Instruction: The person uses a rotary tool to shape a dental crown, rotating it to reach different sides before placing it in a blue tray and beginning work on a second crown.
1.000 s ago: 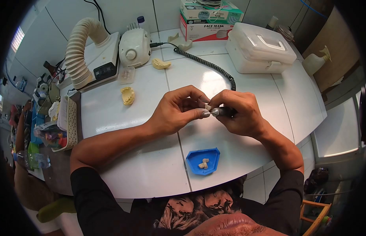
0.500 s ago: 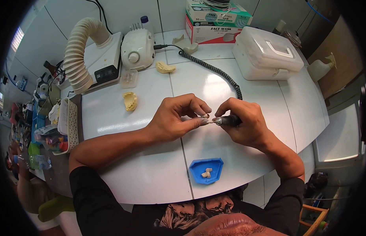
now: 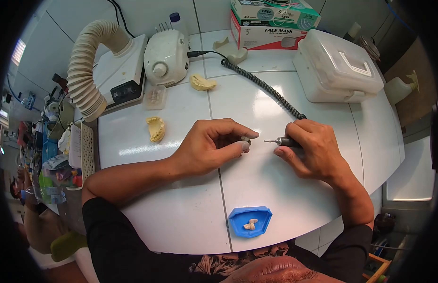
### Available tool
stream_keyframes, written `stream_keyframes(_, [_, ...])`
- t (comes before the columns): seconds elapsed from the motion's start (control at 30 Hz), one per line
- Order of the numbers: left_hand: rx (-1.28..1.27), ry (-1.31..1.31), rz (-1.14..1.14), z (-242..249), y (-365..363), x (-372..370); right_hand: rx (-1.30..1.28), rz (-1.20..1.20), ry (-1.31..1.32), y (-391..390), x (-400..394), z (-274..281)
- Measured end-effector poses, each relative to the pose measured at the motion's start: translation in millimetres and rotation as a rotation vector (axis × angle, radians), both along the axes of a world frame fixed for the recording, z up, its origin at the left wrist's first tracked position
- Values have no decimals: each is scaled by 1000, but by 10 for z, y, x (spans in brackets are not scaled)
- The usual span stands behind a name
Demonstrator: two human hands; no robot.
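Observation:
My left hand (image 3: pixel 212 145) is over the middle of the white table, its fingers closed on a small pale piece (image 3: pixel 246 139) at the fingertips. To its right, my right hand (image 3: pixel 315 148) grips a dark rotary handpiece (image 3: pixel 288 141), whose thin metal bit points left, apart from the piece. A coiled black cord (image 3: pixel 261 84) runs from behind my right hand to a white control unit (image 3: pixel 166 59). Nearer the table's front edge, a blue tray (image 3: pixel 263 228) holds small tooth-like pieces (image 3: pixel 251 224).
Two yellowish dental casts (image 3: pixel 156 129) (image 3: pixel 202 83) lie behind my left hand. A ribbed hose (image 3: pixel 84 63) arches at the back left. Mask boxes (image 3: pixel 270 35) and a white case (image 3: pixel 339 68) stand at the back. A basket (image 3: pixel 88 155) is left, and another person's arm (image 3: pixel 40 226) shows beyond.
My right hand has moved right with the handpiece, so its bit is now apart from the small piece. My left index finger has stretched out. The whole view has shifted slightly.

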State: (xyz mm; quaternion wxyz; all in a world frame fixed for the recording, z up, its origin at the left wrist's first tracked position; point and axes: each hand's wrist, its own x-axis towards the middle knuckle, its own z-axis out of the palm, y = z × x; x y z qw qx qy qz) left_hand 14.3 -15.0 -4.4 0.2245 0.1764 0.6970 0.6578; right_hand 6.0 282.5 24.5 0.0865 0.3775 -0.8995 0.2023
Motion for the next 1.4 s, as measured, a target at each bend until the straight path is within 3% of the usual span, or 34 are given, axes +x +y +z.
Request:
stream_keyframes(0.33, [4, 21, -4, 27, -2, 20, 73, 54, -94, -15, 51, 15])
stream_keyframes(0.87, [-163, 186, -18, 40, 18, 34, 131, 53, -31, -43, 69, -17])
stream_keyframes(1.4, [-144, 195, -21, 5, 11, 28, 143, 73, -16, -76, 90, 12])
